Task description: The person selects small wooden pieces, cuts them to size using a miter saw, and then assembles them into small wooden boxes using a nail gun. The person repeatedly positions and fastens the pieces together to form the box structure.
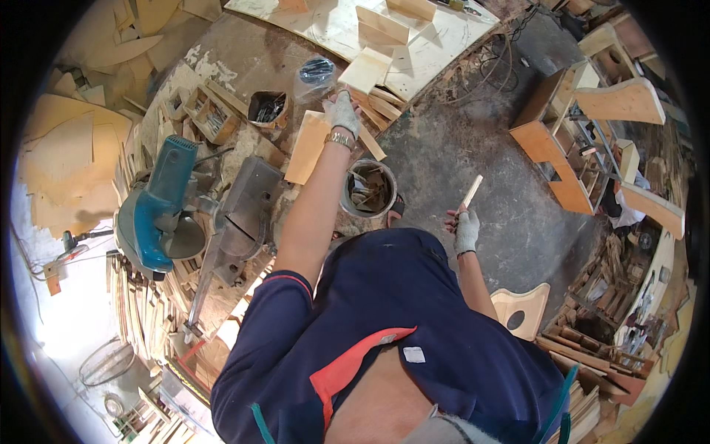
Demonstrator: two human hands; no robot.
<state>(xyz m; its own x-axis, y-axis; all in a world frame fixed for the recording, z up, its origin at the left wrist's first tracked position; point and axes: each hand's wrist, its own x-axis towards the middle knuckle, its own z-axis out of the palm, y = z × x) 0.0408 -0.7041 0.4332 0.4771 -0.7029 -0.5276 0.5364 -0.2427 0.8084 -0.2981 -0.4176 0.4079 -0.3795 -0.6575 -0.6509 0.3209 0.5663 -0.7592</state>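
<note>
My left hand [342, 116], in a pale fingerless glove, reaches forward over the wood pieces, fingers partly spread. Beside it are a flat wooden board [308, 148], a narrow wood strip [371, 142] and several stacked wood offcuts [381, 107]. Whether the fingers touch any of these is hard to see. My right hand [466, 231], gloved the same way, is closed around a short pale wood stick [472, 192], which points up and away over the dark floor. Below my left hand stands a round bucket [367, 189] with scraps in it.
A blue-green cut-off saw [159, 207] with a metal base stands at left. Boxes of fasteners [268, 109] and a plastic-wrapped container [316, 72] are at the front. A pale worktable [310, 26] holds wooden parts. Wooden furniture frames [566, 166] stand at right.
</note>
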